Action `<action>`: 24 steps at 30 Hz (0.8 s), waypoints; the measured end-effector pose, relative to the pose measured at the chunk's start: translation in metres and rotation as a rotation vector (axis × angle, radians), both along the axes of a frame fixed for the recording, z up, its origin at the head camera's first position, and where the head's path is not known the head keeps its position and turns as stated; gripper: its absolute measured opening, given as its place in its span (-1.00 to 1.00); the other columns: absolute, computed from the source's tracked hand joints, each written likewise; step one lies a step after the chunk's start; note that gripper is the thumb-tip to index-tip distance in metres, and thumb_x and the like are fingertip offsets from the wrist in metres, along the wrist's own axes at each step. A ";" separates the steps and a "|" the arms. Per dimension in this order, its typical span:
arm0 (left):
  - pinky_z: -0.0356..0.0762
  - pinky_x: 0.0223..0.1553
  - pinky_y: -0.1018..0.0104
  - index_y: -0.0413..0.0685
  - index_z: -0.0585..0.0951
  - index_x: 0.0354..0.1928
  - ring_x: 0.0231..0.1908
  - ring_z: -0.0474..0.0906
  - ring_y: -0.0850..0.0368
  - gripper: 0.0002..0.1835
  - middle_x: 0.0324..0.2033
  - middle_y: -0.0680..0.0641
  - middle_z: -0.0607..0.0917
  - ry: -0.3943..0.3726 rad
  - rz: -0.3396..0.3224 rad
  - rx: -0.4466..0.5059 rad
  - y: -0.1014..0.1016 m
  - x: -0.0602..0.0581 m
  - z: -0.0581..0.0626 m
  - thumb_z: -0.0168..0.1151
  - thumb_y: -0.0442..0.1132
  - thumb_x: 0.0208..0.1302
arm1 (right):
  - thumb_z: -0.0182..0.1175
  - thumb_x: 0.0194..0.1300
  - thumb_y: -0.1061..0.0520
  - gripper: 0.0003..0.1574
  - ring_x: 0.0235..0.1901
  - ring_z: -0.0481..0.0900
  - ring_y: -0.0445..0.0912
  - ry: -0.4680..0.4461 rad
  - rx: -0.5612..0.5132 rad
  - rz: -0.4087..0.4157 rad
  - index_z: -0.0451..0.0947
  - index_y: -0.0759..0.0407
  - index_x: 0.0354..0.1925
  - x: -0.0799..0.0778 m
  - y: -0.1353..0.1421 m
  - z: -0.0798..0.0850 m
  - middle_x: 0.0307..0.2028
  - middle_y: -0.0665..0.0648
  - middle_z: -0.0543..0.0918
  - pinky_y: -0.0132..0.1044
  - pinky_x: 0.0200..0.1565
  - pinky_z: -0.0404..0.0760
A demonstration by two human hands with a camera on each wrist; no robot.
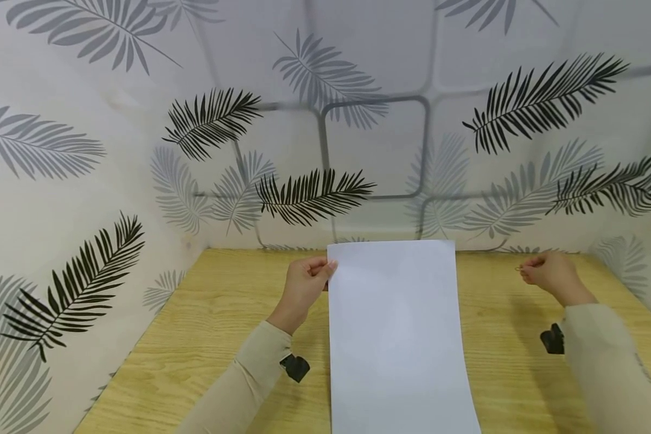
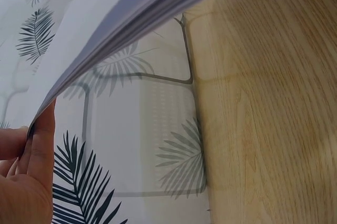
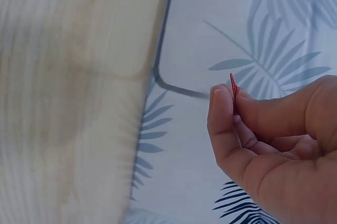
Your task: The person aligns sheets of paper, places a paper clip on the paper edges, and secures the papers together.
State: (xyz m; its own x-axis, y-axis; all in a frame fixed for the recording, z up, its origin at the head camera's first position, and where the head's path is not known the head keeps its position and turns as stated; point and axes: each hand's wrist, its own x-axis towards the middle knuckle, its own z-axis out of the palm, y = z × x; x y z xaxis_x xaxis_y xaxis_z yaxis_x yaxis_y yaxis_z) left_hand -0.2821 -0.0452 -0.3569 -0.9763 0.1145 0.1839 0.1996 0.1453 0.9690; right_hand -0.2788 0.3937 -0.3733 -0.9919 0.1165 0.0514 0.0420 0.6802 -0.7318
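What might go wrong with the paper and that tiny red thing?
The left hand pinches the sheets of paper only by the left edge near the top, so they might droop or slide out of line.

The right hand pinches the tiny red thing with some of it poking out, so it could slip and drop.

Paper (image 1: 396, 337) is plain white, table (image 1: 233, 295) yellowish woodgrain, wall (image 1: 374, 150) whitish with black and grey leaves, sleeves (image 1: 233, 389) beige, tiny thingy (image 3: 235, 88) red lol
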 end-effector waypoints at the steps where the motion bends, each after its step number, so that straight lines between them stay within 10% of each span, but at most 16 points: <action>1: 0.61 -0.33 0.25 -0.34 0.68 -0.17 -0.53 0.49 0.23 -0.78 -0.61 0.05 0.61 0.002 0.000 -0.001 0.000 0.000 0.001 0.22 -0.28 0.34 | 0.04 0.30 0.44 -0.75 -0.49 0.57 -0.25 0.012 0.003 0.006 0.39 0.74 -0.18 0.000 -0.002 0.003 -0.41 0.36 0.64 -0.32 -0.41 0.64; 14: 0.57 -0.38 0.36 -0.33 0.69 -0.18 -0.52 0.50 0.23 -0.79 -0.60 0.05 0.62 -0.009 0.006 -0.001 0.000 0.001 0.002 0.22 -0.28 0.34 | 0.09 0.42 0.21 -0.69 -0.36 0.59 0.10 0.159 0.167 -0.024 0.53 0.51 -0.11 0.010 -0.024 0.027 -0.29 0.40 0.65 -0.17 -0.39 0.51; 24: 0.60 -0.38 0.34 -0.32 0.69 -0.12 -0.51 0.54 0.24 -0.77 -0.49 -0.02 0.69 -0.022 0.012 0.016 0.000 0.001 0.002 0.23 -0.27 0.33 | 0.13 0.41 0.15 -0.67 -0.48 0.53 -0.19 0.271 0.166 -0.082 0.58 0.46 -0.11 0.016 -0.045 0.048 -0.29 0.39 0.66 -0.31 -0.47 0.48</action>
State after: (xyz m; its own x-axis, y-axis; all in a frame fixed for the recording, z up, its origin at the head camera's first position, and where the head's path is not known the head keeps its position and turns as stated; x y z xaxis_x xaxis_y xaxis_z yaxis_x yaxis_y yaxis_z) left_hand -0.2815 -0.0448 -0.3551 -0.9814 0.0997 0.1640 0.1765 0.1324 0.9754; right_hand -0.2632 0.3483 -0.3252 -0.9272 0.1632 0.3372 -0.0798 0.7933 -0.6036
